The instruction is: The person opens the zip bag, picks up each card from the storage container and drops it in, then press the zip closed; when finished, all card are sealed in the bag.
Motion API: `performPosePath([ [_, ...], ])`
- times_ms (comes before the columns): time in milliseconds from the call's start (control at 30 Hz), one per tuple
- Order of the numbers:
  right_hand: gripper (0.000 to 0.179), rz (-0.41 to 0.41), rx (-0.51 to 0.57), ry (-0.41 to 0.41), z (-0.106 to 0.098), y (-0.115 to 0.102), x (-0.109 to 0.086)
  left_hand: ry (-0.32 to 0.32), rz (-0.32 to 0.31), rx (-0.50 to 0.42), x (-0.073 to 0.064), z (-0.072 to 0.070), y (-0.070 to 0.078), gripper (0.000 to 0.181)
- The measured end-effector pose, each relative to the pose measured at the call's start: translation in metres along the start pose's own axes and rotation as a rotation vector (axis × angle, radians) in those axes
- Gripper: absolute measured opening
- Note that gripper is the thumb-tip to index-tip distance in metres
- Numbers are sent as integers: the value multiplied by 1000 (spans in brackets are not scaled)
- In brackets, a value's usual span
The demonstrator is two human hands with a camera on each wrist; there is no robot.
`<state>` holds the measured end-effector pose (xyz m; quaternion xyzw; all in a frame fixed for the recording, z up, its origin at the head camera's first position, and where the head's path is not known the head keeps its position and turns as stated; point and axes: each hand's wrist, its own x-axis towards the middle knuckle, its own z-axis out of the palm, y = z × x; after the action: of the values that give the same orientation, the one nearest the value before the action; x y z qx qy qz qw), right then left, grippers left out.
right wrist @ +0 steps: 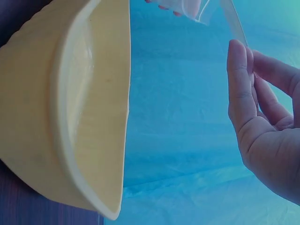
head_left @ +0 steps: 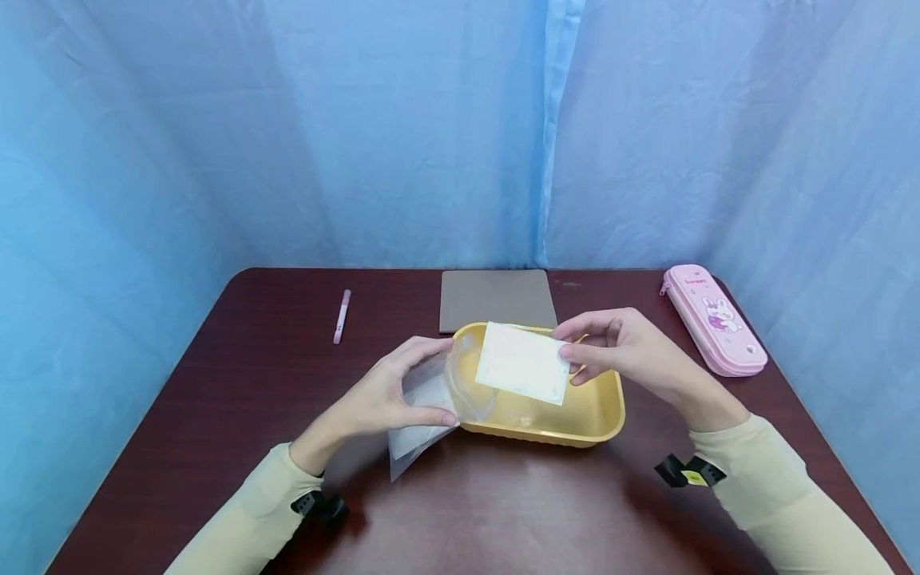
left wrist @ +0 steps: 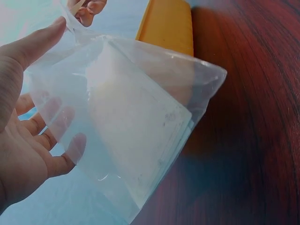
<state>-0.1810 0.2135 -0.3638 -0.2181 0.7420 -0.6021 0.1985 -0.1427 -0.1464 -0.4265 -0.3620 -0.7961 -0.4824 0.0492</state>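
My left hand (head_left: 384,391) holds a clear plastic bag (left wrist: 210,77) by its mouth, thumb on the near side and fingers behind it. Inside the bag rests a stack of white cards (left wrist: 136,112), tilted, with layered edges. My right hand (head_left: 625,351) pinches a single white card (head_left: 523,363) at its right edge, between thumb and fingers. That card is held up over a yellow plastic basket (head_left: 553,438), close beside the bag's opening. The bag overlaps the basket's left end in the head view. Seen from the right wrist, the card (right wrist: 234,23) appears nearly edge-on.
Behind the basket lies a flat grey board (head_left: 496,297). A pink and white marker (head_left: 342,317) is at the back left, and a pink pencil case (head_left: 716,321) with a rabbit picture at the back right. Blue curtains (head_left: 402,136) surround the dark wooden table (head_left: 251,359).
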Motion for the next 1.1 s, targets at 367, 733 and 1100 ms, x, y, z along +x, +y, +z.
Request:
performPosePath([
  [367, 27, 61, -83, -40, 11, -4, 5, -21, -2, -35, 0, 2, 3, 90],
  [733, 22, 33, -160, -1, 18, -17, 11, -25, 9, -3, 1, 5, 4, 86],
  [1100, 24, 42, -160, -40, 30, -17, 18, -31, 13, 21, 1, 3, 4, 87],
])
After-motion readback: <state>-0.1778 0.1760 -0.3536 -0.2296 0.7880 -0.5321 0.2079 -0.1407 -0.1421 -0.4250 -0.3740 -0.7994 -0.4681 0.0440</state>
